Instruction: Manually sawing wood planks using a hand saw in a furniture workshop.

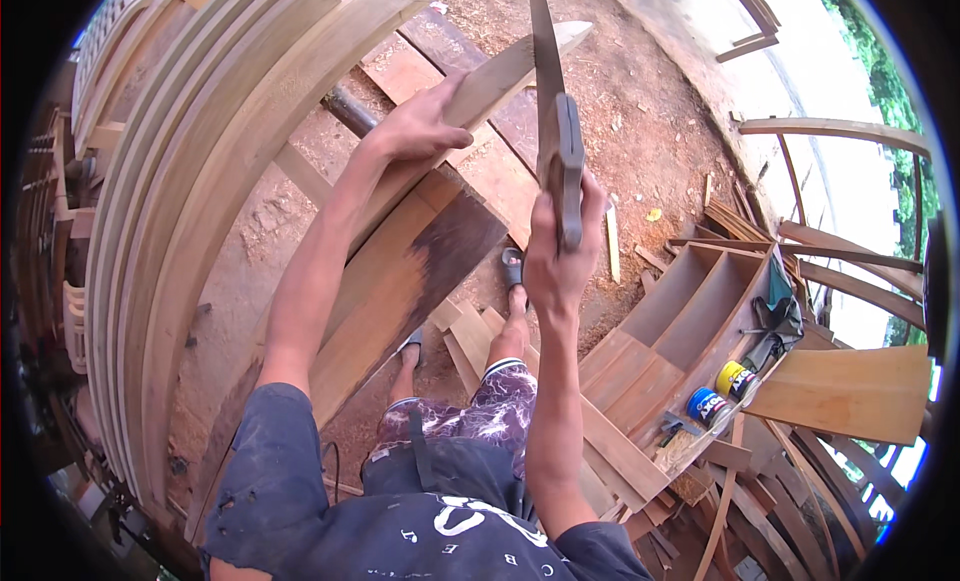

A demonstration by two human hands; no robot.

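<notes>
Fingers of your right hand [560, 271] wrap tight around the saw [549, 111] by its handle, upper centre of frame. Blade points up, overlapping the board [500, 84]; can't tell if touching. Your left hand [420, 129] grasps that board, upper centre. Blue can [707, 407], yellow can [737, 380]: lower right.

Bright daylight enters from the right, burning out to white beyond the upper right edge of the ground [640, 131], itself softly lit. The far left is dimmer. The saw [546, 71] looks fairly sharp; fisheye distortion bends shapes toward the round black rim, where detail softens and bluish fringing shows lower right.
</notes>
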